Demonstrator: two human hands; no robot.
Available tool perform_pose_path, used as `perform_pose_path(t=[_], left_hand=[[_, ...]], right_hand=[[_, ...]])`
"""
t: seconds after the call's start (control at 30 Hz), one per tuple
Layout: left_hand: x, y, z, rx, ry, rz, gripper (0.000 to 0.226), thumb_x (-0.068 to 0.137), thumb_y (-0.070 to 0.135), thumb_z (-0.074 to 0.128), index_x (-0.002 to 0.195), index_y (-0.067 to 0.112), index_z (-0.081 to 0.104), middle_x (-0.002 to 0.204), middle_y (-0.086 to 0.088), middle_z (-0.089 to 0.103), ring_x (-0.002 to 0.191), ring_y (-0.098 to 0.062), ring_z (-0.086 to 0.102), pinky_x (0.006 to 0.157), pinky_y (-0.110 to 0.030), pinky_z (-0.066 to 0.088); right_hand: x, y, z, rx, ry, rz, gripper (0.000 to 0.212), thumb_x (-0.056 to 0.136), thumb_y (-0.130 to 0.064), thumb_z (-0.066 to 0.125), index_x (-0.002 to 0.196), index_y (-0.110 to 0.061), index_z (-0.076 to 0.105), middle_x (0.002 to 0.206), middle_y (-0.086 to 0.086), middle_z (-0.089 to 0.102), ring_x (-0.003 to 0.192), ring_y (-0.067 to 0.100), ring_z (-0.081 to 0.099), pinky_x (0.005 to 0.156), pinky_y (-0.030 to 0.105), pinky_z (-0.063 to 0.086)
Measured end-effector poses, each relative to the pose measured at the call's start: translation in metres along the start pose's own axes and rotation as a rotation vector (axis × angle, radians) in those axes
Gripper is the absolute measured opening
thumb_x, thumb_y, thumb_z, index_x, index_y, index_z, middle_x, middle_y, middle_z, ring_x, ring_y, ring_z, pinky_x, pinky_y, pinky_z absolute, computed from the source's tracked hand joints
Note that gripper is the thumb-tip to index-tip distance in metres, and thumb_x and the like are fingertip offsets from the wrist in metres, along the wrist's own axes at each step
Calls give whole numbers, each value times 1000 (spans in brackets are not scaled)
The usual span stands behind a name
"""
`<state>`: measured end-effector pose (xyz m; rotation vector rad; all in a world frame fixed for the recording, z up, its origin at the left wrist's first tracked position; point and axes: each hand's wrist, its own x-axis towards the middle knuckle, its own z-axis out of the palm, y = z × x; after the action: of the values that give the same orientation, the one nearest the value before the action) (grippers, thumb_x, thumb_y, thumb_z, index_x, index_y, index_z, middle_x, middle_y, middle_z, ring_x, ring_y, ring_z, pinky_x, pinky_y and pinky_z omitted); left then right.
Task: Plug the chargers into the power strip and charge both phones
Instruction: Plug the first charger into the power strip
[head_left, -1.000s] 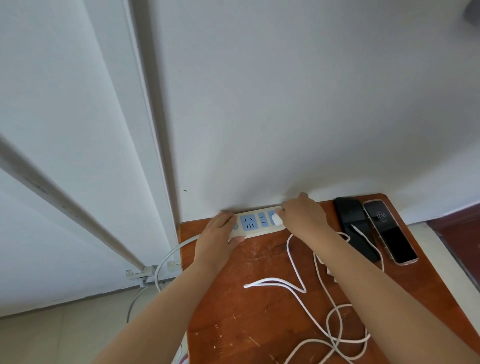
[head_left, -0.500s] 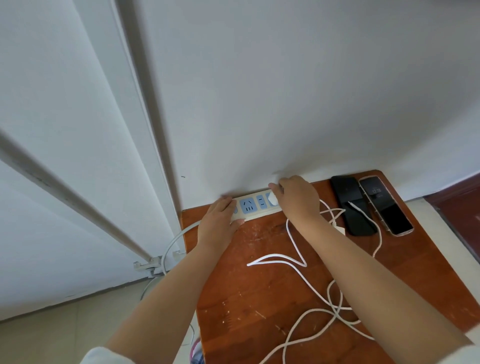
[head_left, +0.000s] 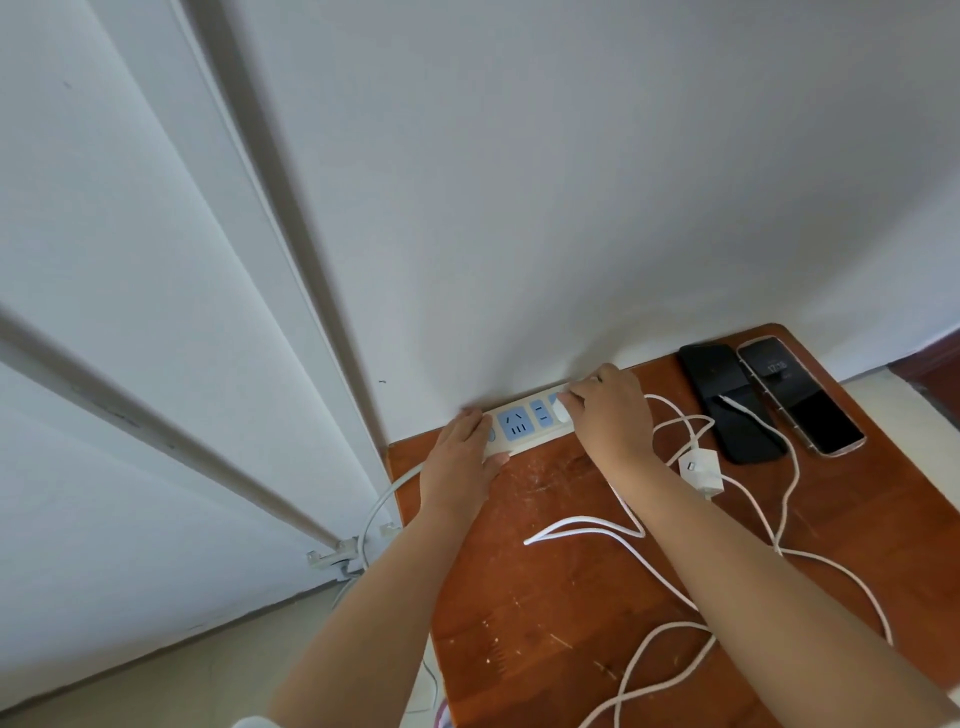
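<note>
Two hands were on the power strip, which lay along the wall at the back edge of the desk. The right hand was closed on a white charger at the strip's right-hand sockets — the plug body showed just past the fingertips, against the strip's face. A second earlier that hand had covered the spot and less of the white body could be seen; half a second earlier the charger was already at the same socket. Judging by that, the first charger was being pressed home, though whether its pins were fully seated could not be told. The left hand lay flat, fingers spread, on the strip's left end, pinning it as it had throughout.

A second charger lay loose on the desk just right of the right wrist, unplugged, its white cable looping across the wood toward the near edge. Beyond it, two phones sat side by side against the far right corner: a black phone with a cable tip resting on it, and a clear-cased phone showing a lit clock.

So the task looked early — one charger going in, the other untouched, and neither phone visibly connected.
</note>
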<state>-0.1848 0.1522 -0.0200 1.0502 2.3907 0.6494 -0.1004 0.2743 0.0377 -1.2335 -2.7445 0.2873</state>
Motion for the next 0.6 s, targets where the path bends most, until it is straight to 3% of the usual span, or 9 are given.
perform_pose_path(t=[0.17, 0.33, 0.6], left_hand=[[5, -8, -4, 39, -7, 13, 54, 93, 28, 49, 140, 16, 26, 152, 1, 26, 141, -16, 19, 114, -30, 26], [2, -8, -5, 39, -9, 45, 54, 93, 27, 48, 141, 16, 26, 152, 1, 25, 142, -16, 16, 115, -28, 23], [1, -6, -7, 61, -5, 44, 54, 94, 28, 47, 141, 16, 24, 153, 2, 23, 143, -16, 14, 115, -29, 23]], right_hand=[[8, -8, 1, 90, -24, 52, 27, 95, -22, 45, 108, -8, 63, 104, 15, 59, 100, 26, 47, 77, 28, 43], [2, -14, 6, 36, -13, 45, 27, 96, -20, 42, 107, -7, 63, 105, 14, 56, 99, 26, 43, 74, 22, 32], [14, -5, -1, 63, -47, 7, 26, 95, -21, 46, 104, -7, 66, 101, 17, 59, 94, 29, 48, 71, 28, 35]])
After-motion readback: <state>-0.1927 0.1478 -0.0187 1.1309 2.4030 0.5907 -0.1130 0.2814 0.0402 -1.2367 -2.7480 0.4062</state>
